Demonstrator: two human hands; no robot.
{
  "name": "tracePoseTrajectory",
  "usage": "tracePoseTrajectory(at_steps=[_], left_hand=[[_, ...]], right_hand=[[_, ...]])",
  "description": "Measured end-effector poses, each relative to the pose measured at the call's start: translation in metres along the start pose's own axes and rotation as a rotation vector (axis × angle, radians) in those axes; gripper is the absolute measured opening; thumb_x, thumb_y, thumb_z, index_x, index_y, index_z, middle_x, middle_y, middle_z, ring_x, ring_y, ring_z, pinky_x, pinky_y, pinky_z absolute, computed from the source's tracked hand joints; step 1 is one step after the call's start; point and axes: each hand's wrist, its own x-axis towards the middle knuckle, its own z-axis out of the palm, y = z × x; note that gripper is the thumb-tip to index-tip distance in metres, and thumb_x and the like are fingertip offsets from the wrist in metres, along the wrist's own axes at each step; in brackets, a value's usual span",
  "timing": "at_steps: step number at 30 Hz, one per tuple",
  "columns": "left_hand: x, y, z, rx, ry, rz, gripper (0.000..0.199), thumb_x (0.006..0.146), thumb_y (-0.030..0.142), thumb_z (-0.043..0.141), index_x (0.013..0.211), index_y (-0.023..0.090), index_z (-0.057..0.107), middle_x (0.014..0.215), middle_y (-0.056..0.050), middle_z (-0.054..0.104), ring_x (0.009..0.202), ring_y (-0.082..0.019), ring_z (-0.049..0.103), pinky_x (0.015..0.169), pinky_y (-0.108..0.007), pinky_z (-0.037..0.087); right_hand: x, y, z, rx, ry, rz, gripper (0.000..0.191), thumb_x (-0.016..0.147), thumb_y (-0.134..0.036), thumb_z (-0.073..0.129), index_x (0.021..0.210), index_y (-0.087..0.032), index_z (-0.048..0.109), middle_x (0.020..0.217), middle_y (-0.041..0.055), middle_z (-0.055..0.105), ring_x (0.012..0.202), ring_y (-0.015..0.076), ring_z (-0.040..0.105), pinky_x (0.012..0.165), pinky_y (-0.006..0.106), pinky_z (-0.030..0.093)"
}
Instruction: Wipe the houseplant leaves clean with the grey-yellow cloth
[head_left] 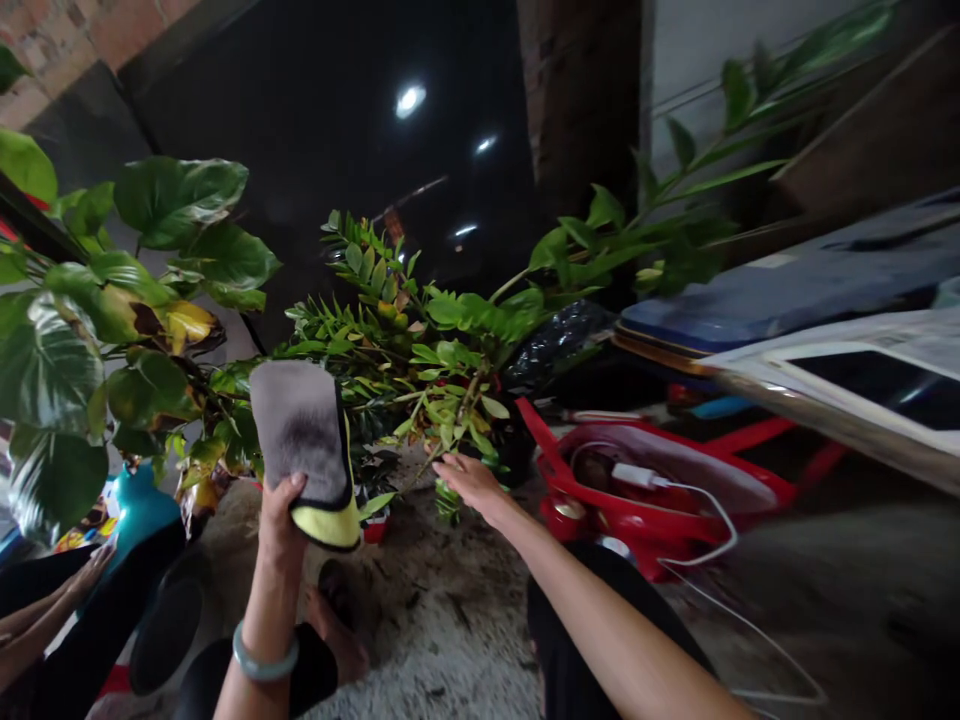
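A folded cleaning cloth (296,425), grey on one face and yellow on the other with a dark edge, is gripped by my left hand (283,515). That hand's thumb lies across the grey side, and a pale bangle circles the wrist. My right hand (471,482) reaches forward to the low stems of a leafy green plant (465,355), its fingers stretched out at a thin stem. Whether the fingertips touch the stem I cannot tell. Some of the plant's leaves hang just above and around that hand.
On the left stands a broad-leaved plant (142,290). Beside it sits another person, whose hand (94,570) rests near a turquoise object (139,505). To the right are a red plastic container (622,530) with a white cable (716,550) and a blue-topped table (765,290).
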Motion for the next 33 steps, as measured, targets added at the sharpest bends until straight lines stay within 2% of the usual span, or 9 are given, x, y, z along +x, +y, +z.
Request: tracePoseTrajectory(at_steps=[4,9,12,17,20,23,25,28,33], left_hand=[[0.018,-0.013,0.027,0.072,-0.063,-0.047,0.058,0.046,0.024,0.086,0.101,0.015,0.070,0.079,-0.003,0.076,0.068,-0.023,0.069,0.066,-0.032,0.055],[-0.025,-0.053,-0.016,0.085,-0.199,-0.347,0.065,0.050,0.024,0.086,0.112,0.011,0.070,0.085,-0.010,0.078,0.076,-0.030,0.073,0.069,-0.037,0.057],[-0.035,-0.034,-0.030,0.049,-0.166,-0.255,0.061,0.050,0.025,0.086,0.108,0.013,0.071,0.091,-0.011,0.079,0.086,-0.035,0.073,0.073,-0.039,0.057],[0.009,0.000,-0.001,0.043,-0.077,-0.045,0.055,0.049,0.028,0.086,0.101,0.016,0.070,0.083,-0.004,0.076,0.078,-0.028,0.071,0.073,-0.037,0.055],[0.015,-0.029,0.005,0.115,-0.134,-0.162,0.054,0.045,0.021,0.088,0.096,0.016,0.070,0.078,-0.003,0.075,0.069,-0.023,0.068,0.071,-0.035,0.054],[-0.013,-0.068,-0.012,0.149,-0.236,-0.367,0.050,0.046,0.019,0.089,0.094,0.014,0.073,0.078,-0.005,0.075,0.071,-0.024,0.068,0.071,-0.034,0.054],[-0.033,-0.075,-0.026,0.105,-0.291,-0.404,0.057,0.048,0.020,0.088,0.102,0.013,0.074,0.083,-0.006,0.077,0.076,-0.026,0.070,0.073,-0.034,0.054],[-0.037,-0.049,-0.031,0.028,-0.284,-0.287,0.072,0.049,0.023,0.088,0.118,0.014,0.071,0.096,-0.009,0.078,0.086,-0.029,0.072,0.080,-0.036,0.055],[0.005,-0.008,-0.013,0.052,-0.134,-0.077,0.068,0.045,0.026,0.090,0.108,0.014,0.071,0.089,-0.007,0.078,0.078,-0.026,0.072,0.073,-0.034,0.056]], right_hand=[[0.007,0.004,0.017,0.126,-0.024,0.152,0.016,0.069,-0.029,0.075,0.078,-0.021,0.065,0.073,0.0024,0.072,0.072,0.0187,0.068,0.080,0.036,0.048],[-0.003,-0.001,0.020,0.476,-0.136,0.182,0.012,0.078,-0.031,0.066,0.084,-0.022,0.062,0.079,0.0047,0.075,0.078,0.0232,0.073,0.074,0.036,0.052],[-0.009,-0.006,0.018,0.527,-0.155,0.202,0.018,0.086,-0.040,0.062,0.087,-0.022,0.061,0.075,0.0047,0.073,0.077,0.0246,0.074,0.074,0.039,0.055],[-0.016,-0.013,0.026,0.556,-0.128,0.203,0.023,0.094,-0.042,0.052,0.088,-0.022,0.061,0.073,0.0053,0.073,0.075,0.0238,0.075,0.072,0.039,0.058],[-0.015,-0.013,0.030,0.568,-0.132,0.198,0.022,0.095,-0.040,0.052,0.088,-0.022,0.062,0.071,0.0049,0.073,0.070,0.0230,0.074,0.065,0.036,0.058],[-0.011,-0.011,0.026,0.552,-0.141,0.201,0.019,0.092,-0.039,0.056,0.088,-0.022,0.063,0.067,0.0031,0.072,0.059,0.0219,0.071,0.058,0.035,0.056],[-0.009,-0.010,0.020,0.540,-0.143,0.206,0.020,0.092,-0.039,0.055,0.088,-0.022,0.064,0.066,0.0035,0.073,0.057,0.0219,0.070,0.057,0.037,0.057],[-0.005,-0.010,0.013,0.537,-0.133,0.220,0.022,0.095,-0.038,0.051,0.089,-0.022,0.066,0.068,0.0044,0.074,0.058,0.0218,0.070,0.058,0.038,0.058],[-0.004,-0.007,0.018,0.526,-0.136,0.213,0.017,0.092,-0.036,0.055,0.089,-0.023,0.066,0.069,0.0039,0.074,0.060,0.0212,0.070,0.062,0.038,0.059]])
